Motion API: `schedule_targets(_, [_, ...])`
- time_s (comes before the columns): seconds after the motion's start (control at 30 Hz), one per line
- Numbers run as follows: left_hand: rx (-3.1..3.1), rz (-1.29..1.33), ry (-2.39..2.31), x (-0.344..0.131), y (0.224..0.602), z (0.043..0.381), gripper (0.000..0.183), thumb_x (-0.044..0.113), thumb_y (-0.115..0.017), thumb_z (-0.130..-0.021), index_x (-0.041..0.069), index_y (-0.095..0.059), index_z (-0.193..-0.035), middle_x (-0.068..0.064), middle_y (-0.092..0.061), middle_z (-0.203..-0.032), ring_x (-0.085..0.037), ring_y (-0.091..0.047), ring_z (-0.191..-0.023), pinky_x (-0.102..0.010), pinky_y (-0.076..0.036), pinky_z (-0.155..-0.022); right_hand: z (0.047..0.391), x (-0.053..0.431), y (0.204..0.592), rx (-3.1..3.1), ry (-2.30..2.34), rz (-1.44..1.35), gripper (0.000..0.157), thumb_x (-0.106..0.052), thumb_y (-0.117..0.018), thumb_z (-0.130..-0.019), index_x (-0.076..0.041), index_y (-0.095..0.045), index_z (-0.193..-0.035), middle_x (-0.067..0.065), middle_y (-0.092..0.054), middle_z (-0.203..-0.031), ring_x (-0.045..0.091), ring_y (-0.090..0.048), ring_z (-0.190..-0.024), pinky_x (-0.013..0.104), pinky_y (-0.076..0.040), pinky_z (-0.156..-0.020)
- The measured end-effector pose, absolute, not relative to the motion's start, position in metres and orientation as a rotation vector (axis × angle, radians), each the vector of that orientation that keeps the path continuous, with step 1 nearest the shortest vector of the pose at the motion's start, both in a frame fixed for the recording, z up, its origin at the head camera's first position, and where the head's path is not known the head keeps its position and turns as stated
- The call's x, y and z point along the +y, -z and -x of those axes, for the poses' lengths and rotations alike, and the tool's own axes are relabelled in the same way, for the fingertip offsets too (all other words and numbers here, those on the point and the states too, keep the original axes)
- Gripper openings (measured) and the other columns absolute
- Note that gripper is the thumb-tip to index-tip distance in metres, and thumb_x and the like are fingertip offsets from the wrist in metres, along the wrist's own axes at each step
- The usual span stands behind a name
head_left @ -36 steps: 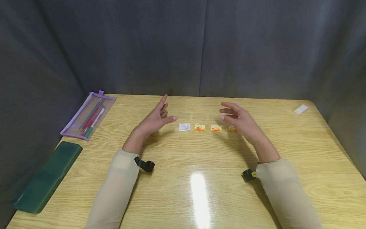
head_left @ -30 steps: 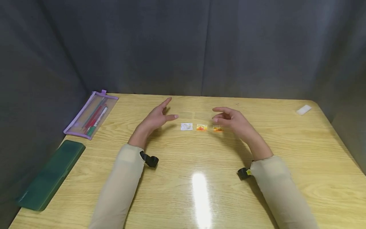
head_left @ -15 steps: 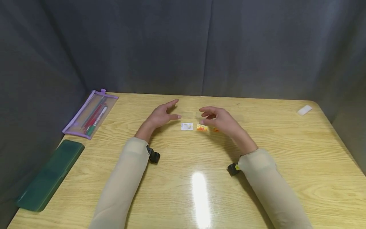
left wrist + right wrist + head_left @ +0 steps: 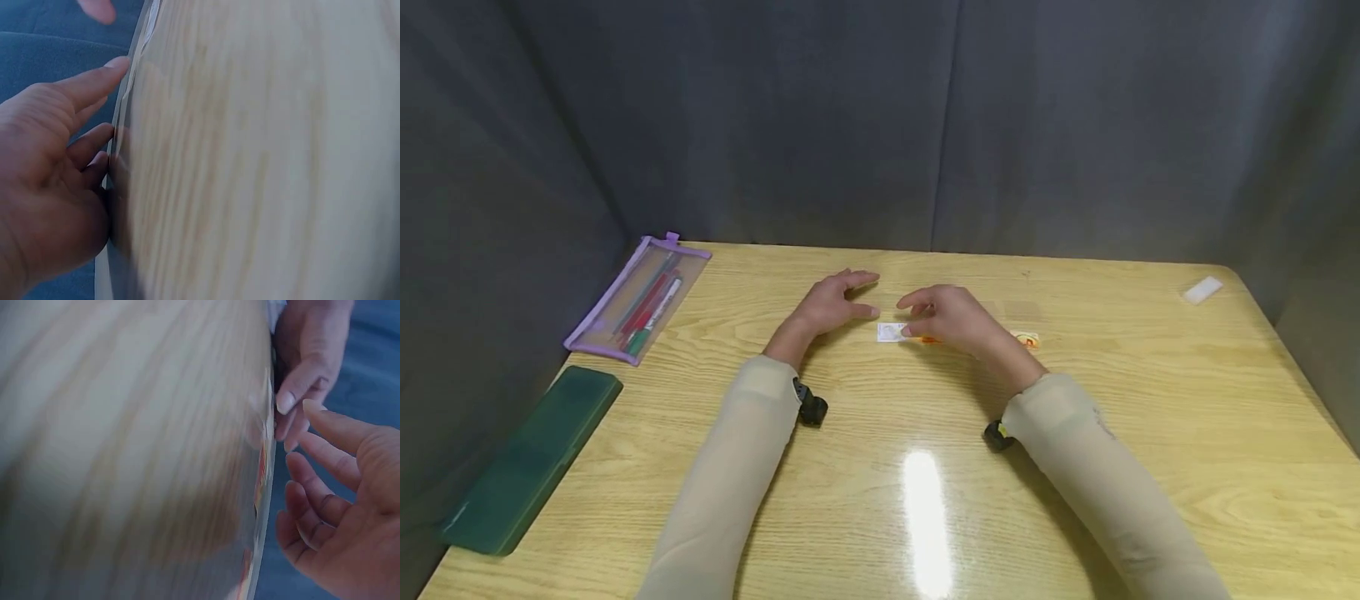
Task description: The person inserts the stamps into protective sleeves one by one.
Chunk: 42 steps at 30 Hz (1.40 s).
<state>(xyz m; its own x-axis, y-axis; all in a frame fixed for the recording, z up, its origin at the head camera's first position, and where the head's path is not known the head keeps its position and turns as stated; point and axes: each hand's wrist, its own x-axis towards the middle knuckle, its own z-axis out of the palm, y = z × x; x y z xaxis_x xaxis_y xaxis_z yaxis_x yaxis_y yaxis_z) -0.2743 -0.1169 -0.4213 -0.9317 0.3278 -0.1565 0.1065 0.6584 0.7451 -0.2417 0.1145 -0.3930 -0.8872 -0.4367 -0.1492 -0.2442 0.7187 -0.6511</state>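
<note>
A row of small stamp-like pictures lies on the table in the head view. The white one (image 4: pixel 890 332) is at the left end, an orange-yellow one (image 4: pixel 930 339) is mostly behind my right hand, and another orange-and-yellow one (image 4: pixel 1027 340) shows by the right wrist. My right hand (image 4: pixel 952 318) hovers over the row, thumb near the white picture, fingers loosely bent. Left of the row is my left hand (image 4: pixel 829 305), thumb and index finger spread. In the right wrist view, the right fingers (image 4: pixel 315 500) are slightly curled with nothing between them.
Faint see-through rectangles (image 4: pixel 1022 311) lie just behind the row. On the left are a purple-edged mesh pouch (image 4: pixel 638 300) with pens inside and a dark green case (image 4: pixel 533 458). A small white block (image 4: pixel 1202 290) lies at the far right. Dark curtains (image 4: pixel 880 125) enclose the table.
My right hand has moved left along the row, covering the middle pictures and uncovering the right-end one. My left hand has shifted slightly right. The hands are now closer together.
</note>
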Motion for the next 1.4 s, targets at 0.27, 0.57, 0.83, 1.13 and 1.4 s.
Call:
schedule_targets(0.27, [2.606,-0.401,-1.059,-0.109,0.42,0.272,0.059,0.029,-0.071,-0.097,0.026,-0.049,-0.151,-0.004,-0.028,-0.168,-0.026,-0.009,-0.16,-0.055,-0.015,-0.129,0.243,0.101,0.395,2.731,0.628,0.681,0.045,-0.024,-0.08,-0.089,-0.013,-0.068,-0.131,0.009,-0.075,-0.12,0.026,-0.069,-0.111,0.046,-0.056,-0.097])
schedule_targets(0.57, [2.658,-0.424,-0.978,-0.101,0.423,0.276,0.053,0.03,-0.07,-0.097,0.021,-0.055,-0.147,-0.005,-0.03,-0.167,-0.028,-0.011,-0.16,-0.051,-0.006,-0.13,0.241,0.094,0.393,2.81,0.372,0.723,0.036,-0.029,-0.079,-0.09,-0.017,-0.074,-0.124,0.002,-0.074,-0.123,0.025,-0.067,-0.114,0.045,-0.056,-0.098])
schedule_targets(0.83, [2.684,-0.363,-1.0,-0.096,0.42,0.277,0.038,0.027,-0.071,-0.097,0.019,-0.067,-0.134,-0.006,-0.034,-0.165,-0.028,-0.013,-0.159,-0.05,-0.008,-0.131,0.241,0.09,0.391,2.814,0.329,0.705,0.028,-0.027,-0.078,-0.091,-0.016,-0.076,-0.117,0.0,-0.075,-0.118,0.024,-0.067,-0.114,0.045,-0.055,-0.098])
schedule_targets(1.13, [2.7,-0.323,-0.999,-0.093,0.417,0.279,0.026,0.025,-0.072,-0.095,0.016,-0.072,-0.119,-0.008,-0.035,-0.165,-0.029,-0.014,-0.159,-0.049,-0.009,-0.131,0.242,0.084,0.387,2.774,0.296,0.7,0.019,-0.018,-0.072,-0.094,-0.016,-0.078,-0.112,0.001,-0.075,-0.117,0.023,-0.067,-0.115,0.044,-0.056,-0.098])
schedule_targets(1.4, [2.754,-0.346,-0.971,-0.093,0.416,0.279,0.015,0.023,-0.073,-0.094,0.014,-0.073,-0.106,-0.01,-0.042,-0.16,-0.036,-0.021,-0.156,-0.05,-0.021,-0.128,0.236,0.089,0.382,2.774,0.391,0.745,0.015,-0.018,-0.071,-0.096,-0.015,-0.076,-0.109,0.002,-0.075,-0.111,0.022,-0.068,-0.104,0.043,-0.056,-0.092])
